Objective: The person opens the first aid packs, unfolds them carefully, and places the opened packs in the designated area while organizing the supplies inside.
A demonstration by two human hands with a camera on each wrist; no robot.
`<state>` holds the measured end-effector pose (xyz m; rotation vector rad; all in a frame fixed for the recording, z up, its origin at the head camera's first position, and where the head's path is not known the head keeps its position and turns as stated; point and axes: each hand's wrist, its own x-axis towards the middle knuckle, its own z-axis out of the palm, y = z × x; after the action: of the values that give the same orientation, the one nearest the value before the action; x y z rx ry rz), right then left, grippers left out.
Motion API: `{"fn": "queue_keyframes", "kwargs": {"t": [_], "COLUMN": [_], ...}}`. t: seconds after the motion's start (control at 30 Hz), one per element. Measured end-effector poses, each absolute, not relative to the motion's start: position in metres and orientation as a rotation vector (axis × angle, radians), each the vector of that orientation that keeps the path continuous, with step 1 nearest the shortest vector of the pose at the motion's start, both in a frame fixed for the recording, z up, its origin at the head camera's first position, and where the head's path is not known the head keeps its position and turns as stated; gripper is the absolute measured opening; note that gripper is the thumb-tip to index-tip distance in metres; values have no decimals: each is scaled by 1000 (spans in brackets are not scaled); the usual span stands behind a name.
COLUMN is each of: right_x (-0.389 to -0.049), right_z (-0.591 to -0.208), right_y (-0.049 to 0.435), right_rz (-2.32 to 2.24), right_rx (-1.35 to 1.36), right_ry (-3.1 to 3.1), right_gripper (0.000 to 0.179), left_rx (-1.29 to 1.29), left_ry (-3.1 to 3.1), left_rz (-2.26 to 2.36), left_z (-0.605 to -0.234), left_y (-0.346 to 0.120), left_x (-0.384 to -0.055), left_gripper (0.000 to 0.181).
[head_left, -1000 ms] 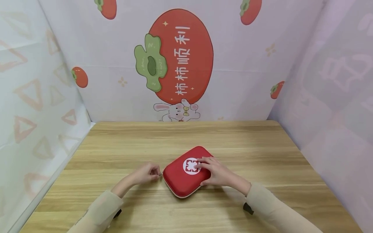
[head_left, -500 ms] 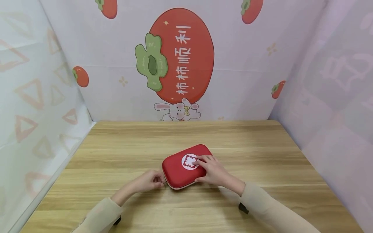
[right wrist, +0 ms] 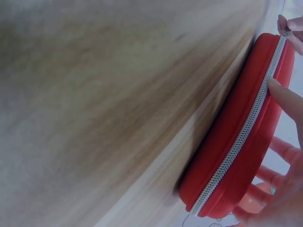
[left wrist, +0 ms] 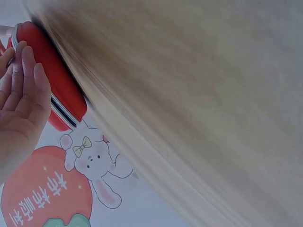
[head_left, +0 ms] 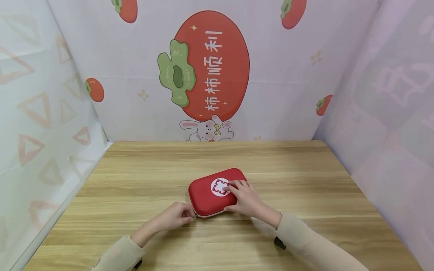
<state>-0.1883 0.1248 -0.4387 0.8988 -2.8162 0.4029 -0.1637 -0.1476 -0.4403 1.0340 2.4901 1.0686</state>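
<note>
A red first-aid case (head_left: 211, 195) with a white round emblem lies slanted on the wooden table. At its near left corner my left hand (head_left: 179, 215) pinches the zipper pull (right wrist: 285, 32) between thumb and fingers. My right hand (head_left: 246, 199) holds the case's right part, its fingers spread on the lid and its thumb on the near side by the zipper. In the right wrist view the silver zipper (right wrist: 241, 137) along that side is meshed. Behind my left hand, the left wrist view shows a dark gap between the zipper's teeth (left wrist: 64, 111).
The wooden table (head_left: 152, 162) extends around the case. A white cloth with a large persimmon print (head_left: 230, 67) hangs at the back, with pale patterned cloths on the left and right.
My left hand has moved toward me and slightly right with the zipper pull, round the case's left corner. The case has turned a little, and my right hand has shifted slightly left.
</note>
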Motion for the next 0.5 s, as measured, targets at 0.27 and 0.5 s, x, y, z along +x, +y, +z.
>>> {"fn": "queue_keyframes", "kwargs": {"t": [0.27,0.5], "right_x": [-188,-186], "right_z": [-437,-436], "right_y": [126,134], "right_rz": [423,437], "right_rx": [933,1020], "right_ry": [-2820,-2780], "right_gripper": [56,51], "left_rx": [1072,1004], "left_ry": [2584,2619], "left_rz": [989,1012], "left_z": [-437,-437], "left_y": [-148,-157], "left_x": [-164,-173], "left_gripper": [8,10]}}
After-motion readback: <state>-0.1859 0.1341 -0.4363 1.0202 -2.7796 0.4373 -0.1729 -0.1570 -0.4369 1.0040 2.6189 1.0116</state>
